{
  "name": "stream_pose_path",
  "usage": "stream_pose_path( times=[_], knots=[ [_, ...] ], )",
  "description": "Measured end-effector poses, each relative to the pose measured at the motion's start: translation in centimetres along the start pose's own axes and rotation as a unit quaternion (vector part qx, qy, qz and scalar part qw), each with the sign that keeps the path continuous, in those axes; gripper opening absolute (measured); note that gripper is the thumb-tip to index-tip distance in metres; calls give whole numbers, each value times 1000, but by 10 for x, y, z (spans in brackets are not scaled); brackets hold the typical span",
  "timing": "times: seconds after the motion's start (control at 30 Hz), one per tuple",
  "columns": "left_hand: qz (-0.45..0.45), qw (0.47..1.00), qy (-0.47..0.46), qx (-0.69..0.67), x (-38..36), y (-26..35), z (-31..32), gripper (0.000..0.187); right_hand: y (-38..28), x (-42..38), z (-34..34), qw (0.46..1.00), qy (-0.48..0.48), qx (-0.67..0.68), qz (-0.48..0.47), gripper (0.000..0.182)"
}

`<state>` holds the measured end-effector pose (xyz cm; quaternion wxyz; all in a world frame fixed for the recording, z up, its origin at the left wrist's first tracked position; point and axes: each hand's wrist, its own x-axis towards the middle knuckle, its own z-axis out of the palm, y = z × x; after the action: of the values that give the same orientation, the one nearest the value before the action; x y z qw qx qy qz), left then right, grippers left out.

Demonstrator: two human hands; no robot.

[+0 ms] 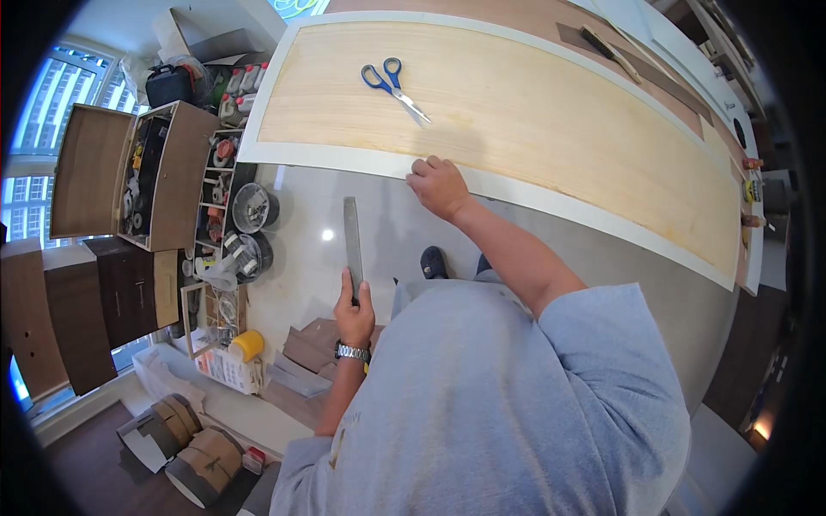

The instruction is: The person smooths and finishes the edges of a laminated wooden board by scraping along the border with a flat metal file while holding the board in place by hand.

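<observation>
My left hand (354,320), with a metal watch on its wrist, is closed around one end of a flat grey metal file (353,241). The file points away from me, in front of the panel and apart from it. A long wooden panel (516,112) with a white border lies flat before me. At the panel's near white edge my right hand (439,187) has its fingers curled and touching the border; whatever may be inside the fingers is hidden. Blue-handled scissors (391,82) lie on the panel, beyond my right hand, blades slightly apart.
A brush (611,53) lies on a brown strip beyond the panel. To the left stand an open wooden tool box (181,172), buckets (255,207) and a yellow roll (247,346). Brown sheets (314,348) lie on the floor beside me. Small bottles (753,221) stand at the far right.
</observation>
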<state>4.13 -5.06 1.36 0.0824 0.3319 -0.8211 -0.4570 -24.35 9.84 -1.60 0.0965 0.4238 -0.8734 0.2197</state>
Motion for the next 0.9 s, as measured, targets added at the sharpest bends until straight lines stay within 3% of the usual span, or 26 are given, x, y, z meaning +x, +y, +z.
stream_pose_path(
  times=[0.13, 0.23, 0.27, 0.33, 0.37, 0.5, 0.6, 0.7, 0.83, 0.9],
  knots=[
    [23, 999, -21, -11, 15, 3, 13, 54, 0, -11, -7, 1000, 4, 2, 28, 5],
    [132, 991, -4, 11, 28, -3, 27, 52, 8, -35, -29, 995, 55, 42, 74, 6],
    [125, 991, -24, 27, 31, -3, 29, 52, 15, -45, -41, 992, 74, 58, 88, 7],
    [111, 990, -65, 60, 38, 2, 29, 51, 44, -68, -63, 983, 104, 46, 142, 8],
    [114, 988, -72, 74, 41, 3, 32, 50, 66, -82, -73, 979, 50, -29, 196, 15],
    [146, 977, -101, 115, 56, 9, 43, 49, 128, -140, -117, 920, 122, -111, 354, 34],
    [213, 964, -110, 118, 74, 14, 70, 47, 169, -180, -125, 897, 19, -172, 408, 55],
    [257, 946, -140, 138, 92, 47, 112, 46, 156, -167, -133, 843, -106, -169, 499, 73],
    [256, 934, -196, 156, 89, 93, 145, 50, 166, -171, -129, 839, -118, -131, 515, 78],
    [275, 942, -171, 91, 78, 86, 140, 47, 171, -177, -139, 848, -134, -117, 499, 77]
  ],
)
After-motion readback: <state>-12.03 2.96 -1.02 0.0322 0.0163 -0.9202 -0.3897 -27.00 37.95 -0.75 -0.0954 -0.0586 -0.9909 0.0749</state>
